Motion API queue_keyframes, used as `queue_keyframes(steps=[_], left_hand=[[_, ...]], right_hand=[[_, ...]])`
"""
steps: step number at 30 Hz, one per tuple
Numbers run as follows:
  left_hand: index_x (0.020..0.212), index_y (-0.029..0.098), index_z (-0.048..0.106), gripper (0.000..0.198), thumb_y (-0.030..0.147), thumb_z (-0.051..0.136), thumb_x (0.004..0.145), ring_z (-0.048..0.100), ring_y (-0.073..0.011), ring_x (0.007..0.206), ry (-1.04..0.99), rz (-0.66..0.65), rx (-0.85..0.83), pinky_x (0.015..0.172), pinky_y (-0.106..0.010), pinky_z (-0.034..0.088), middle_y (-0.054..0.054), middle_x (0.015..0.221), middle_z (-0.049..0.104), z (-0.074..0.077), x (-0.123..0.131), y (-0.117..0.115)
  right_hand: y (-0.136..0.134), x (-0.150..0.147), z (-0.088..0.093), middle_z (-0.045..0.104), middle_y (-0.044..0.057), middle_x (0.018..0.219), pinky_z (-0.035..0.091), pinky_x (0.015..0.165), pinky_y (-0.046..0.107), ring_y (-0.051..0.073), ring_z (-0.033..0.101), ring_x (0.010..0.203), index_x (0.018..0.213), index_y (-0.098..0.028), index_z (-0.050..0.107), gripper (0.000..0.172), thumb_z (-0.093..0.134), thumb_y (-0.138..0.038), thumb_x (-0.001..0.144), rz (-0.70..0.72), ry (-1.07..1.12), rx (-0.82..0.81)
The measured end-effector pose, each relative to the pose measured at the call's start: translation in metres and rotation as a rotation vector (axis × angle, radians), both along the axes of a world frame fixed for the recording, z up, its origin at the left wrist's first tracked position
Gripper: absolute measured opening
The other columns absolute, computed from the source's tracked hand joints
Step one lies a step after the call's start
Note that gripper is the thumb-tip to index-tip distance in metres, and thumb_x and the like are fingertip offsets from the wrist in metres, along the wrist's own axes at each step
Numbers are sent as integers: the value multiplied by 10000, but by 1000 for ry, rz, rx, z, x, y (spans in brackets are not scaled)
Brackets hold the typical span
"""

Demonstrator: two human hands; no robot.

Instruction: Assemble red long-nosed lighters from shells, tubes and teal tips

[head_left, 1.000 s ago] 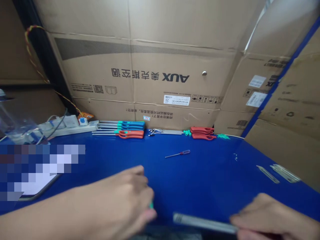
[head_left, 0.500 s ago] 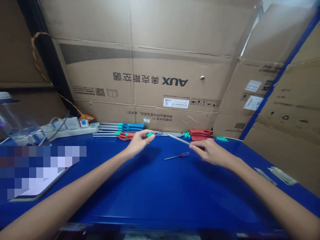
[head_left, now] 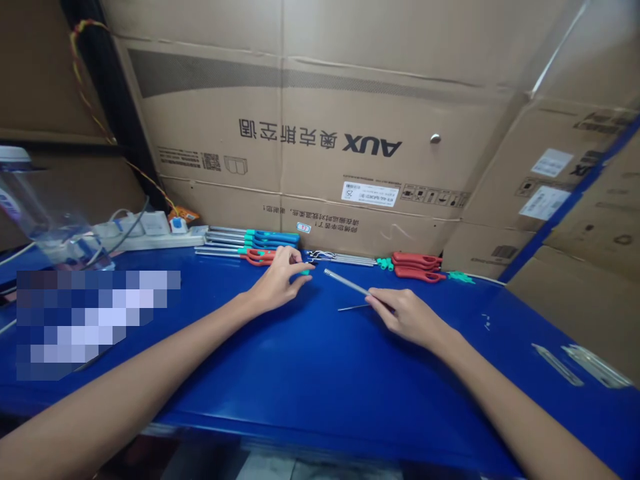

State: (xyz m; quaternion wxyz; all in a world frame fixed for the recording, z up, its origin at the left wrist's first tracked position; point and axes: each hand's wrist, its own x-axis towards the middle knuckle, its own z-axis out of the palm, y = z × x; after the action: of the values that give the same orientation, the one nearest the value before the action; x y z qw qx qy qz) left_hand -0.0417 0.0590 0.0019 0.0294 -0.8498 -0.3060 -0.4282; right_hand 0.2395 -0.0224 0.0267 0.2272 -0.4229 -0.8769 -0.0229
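My left hand (head_left: pixel 280 280) is stretched out over the blue table (head_left: pixel 310 373), pinching a small teal plastic piece (head_left: pixel 305 271) between its fingertips. My right hand (head_left: pixel 405 313) is closed on a thin metal rod (head_left: pixel 346 283) whose free end points left and up toward the teal piece; a short gap separates them. Under my right hand a small screwdriver shaft (head_left: pixel 353 307) lies on the table, its handle hidden.
Along the back edge lie blue and red handled tools with metal shafts (head_left: pixel 250 243), loose metal rods (head_left: pixel 345 259), red handles (head_left: pixel 417 267) and teal bits (head_left: pixel 460 277). Cardboard boxes (head_left: pixel 320 147) wall the back and right. A power strip (head_left: pixel 145 230) and clear bottle (head_left: pixel 30 207) stand left. Metal strips (head_left: pixel 580 357) lie right.
Both hands went from the near edge out to the table's middle, carrying the teal piece and the rod. Since half a second ago they lowered slightly, the right hand covering the screwdriver's handle.
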Motion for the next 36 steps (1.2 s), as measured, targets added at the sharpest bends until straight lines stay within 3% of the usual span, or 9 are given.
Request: queue_keyframes(steps=[6, 13, 18, 22, 27, 36], left_hand=[[1025, 214, 679, 207, 298, 564, 874, 550, -229, 933, 22, -32, -66, 853, -417, 415, -74, 969, 669, 1, -1, 1], [1005, 200, 632, 226, 331, 629, 820, 638, -217, 876, -142, -76, -213, 849, -368, 446, -68, 927, 699, 2, 3, -6], [843, 197, 600, 182, 361, 658, 793, 637, -185, 799, -257, -63, -276, 761, -296, 466, -33, 819, 678, 4, 9, -14], [766, 185, 574, 247, 401, 694, 745, 648, -176, 714, -476, -57, -489, 697, -280, 484, -24, 734, 678, 6, 17, -17], [693, 168, 618, 279, 402, 764, 648, 653, -179, 669, -700, -146, -784, 681, -291, 503, -33, 668, 692, 10, 23, -18], [649, 138, 653, 286, 376, 807, 612, 619, -130, 616, -803, -254, -938, 662, -270, 506, -18, 645, 656, 7, 26, -21]], right_hand=[[-4, -2, 0, 679, 56, 769, 377, 598, 267, 154, 565, 605, 847, -184, 647, 330, 375, -312, 984, -11, 43, -58], [-5, -5, 0, 659, 45, 730, 362, 584, 258, 152, 562, 594, 817, -191, 635, 336, 369, -308, 985, -5, 3, -114], [-6, -6, 0, 655, 42, 726, 362, 587, 254, 150, 559, 593, 821, -189, 633, 334, 369, -310, 986, -10, 3, -119], [-8, -7, -1, 656, 44, 721, 375, 602, 252, 152, 566, 608, 810, -185, 627, 332, 373, -307, 986, -6, 2, -114], [-10, -11, -3, 661, 47, 741, 379, 602, 252, 151, 569, 612, 811, -186, 618, 320, 375, -300, 986, 7, 4, -96], [-9, -12, -5, 663, 49, 735, 377, 594, 254, 156, 579, 610, 801, -190, 612, 322, 374, -305, 984, -16, 7, -52]])
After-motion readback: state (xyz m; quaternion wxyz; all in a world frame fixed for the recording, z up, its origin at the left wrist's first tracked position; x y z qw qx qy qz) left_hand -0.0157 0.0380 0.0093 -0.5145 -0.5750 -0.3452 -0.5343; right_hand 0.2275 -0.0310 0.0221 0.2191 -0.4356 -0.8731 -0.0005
